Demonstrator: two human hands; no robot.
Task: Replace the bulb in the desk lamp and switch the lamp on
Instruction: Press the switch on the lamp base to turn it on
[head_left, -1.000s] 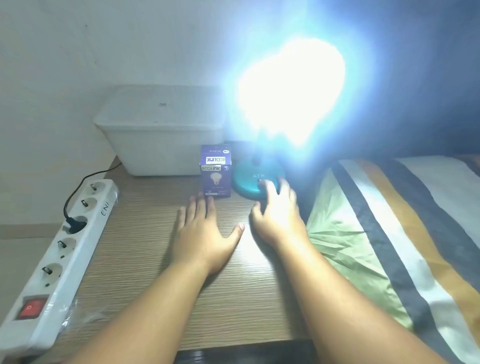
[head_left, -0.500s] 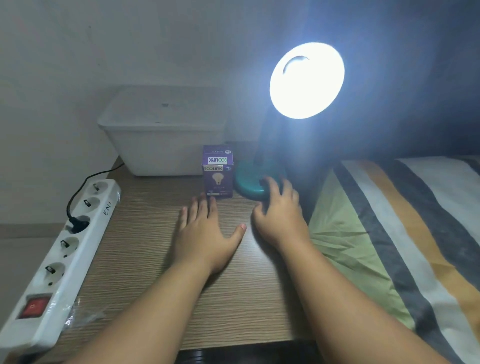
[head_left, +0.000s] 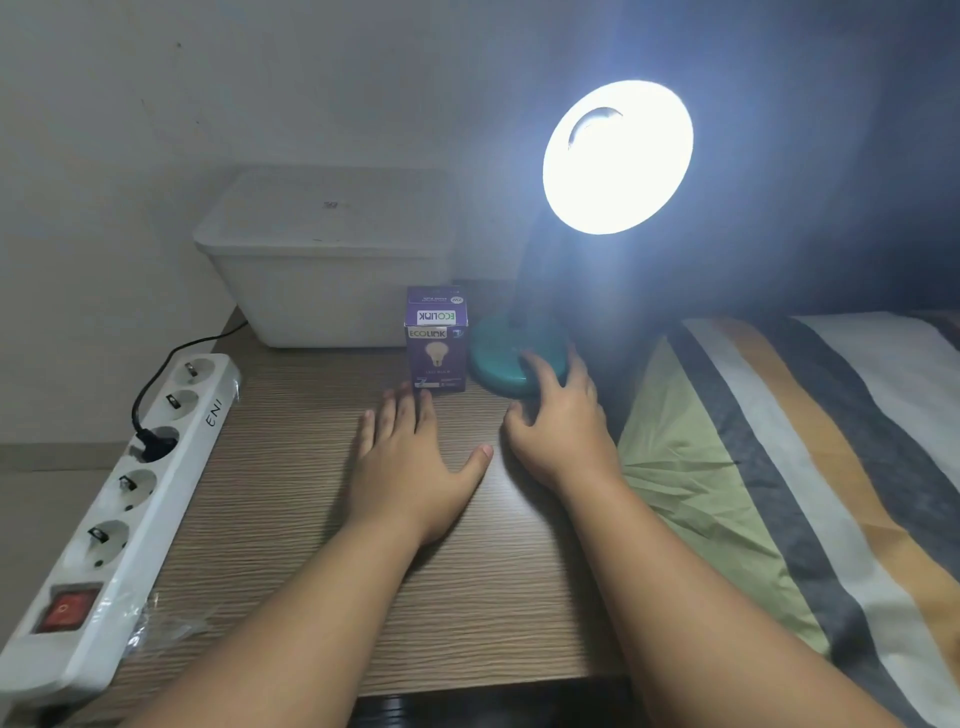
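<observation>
Nearest, along the lower left edge of the frame, a white power strip (head_left: 111, 514) lies on the wooden table (head_left: 291, 561) with its red switch (head_left: 65, 608) toward the camera and one black plug (head_left: 156, 446) seated in a middle socket. At centre frame the left hand (head_left: 410, 462) rests flat on the wood, palm down, fingers spread and holding nothing; its fingertips reach close to the foot of a purple bulb box (head_left: 436, 340) that stands upright just beyond. To the right of centre the right hand (head_left: 558, 421) lies loosely curled with its fingers (head_left: 540, 371) draped over the front edge of the teal lamp base (head_left: 506, 361); it grips nothing, and whether a fingertip sits on a switch there is hard to tell, since the fingers cover that spot. A striped pillow (head_left: 779, 467) fills the right side.

Farther back, a lidded white plastic tub (head_left: 324, 260) sits against the wall at upper centre. Above the base, in the upper right, the desk lamp's shade (head_left: 618, 156) faces the camera and glows bright white, so the bulb inside is lit.

By that, the task looks to be at its last step, with the lamp on. What remains is probably only to lift the right hand off the base without nudging it, and draw both hands clear.
</observation>
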